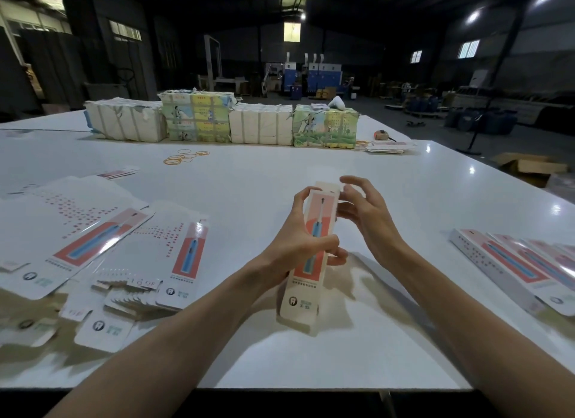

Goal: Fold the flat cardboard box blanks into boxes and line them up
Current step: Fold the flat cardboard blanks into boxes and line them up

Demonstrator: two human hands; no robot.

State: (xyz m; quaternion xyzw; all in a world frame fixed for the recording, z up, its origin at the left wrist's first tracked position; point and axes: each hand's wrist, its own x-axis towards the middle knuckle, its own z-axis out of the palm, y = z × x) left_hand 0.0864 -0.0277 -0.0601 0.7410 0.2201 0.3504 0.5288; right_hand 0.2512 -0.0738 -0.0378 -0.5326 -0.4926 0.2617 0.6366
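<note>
A long narrow box (306, 290), white with a red panel and a blue toothbrush picture, stands tilted in front of me above the white table (249, 184). My left hand (298, 240) grips it around the middle. Just right of the box's far end hovers my right hand (367, 212), fingers spread, fingertips close to or touching the top flap. Flat box blanks (93, 240) lie fanned out in a loose heap at the left. Folded boxes (522, 262) lie side by side in a row at the right edge.
Several wrapped bundles of printed sheets (224, 122) stand in a row at the back of the table. Yellow rubber bands (183, 158) lie loose in front of them. A small stack of blanks (389, 147) and a tape measure (381, 134) sit at the far right.
</note>
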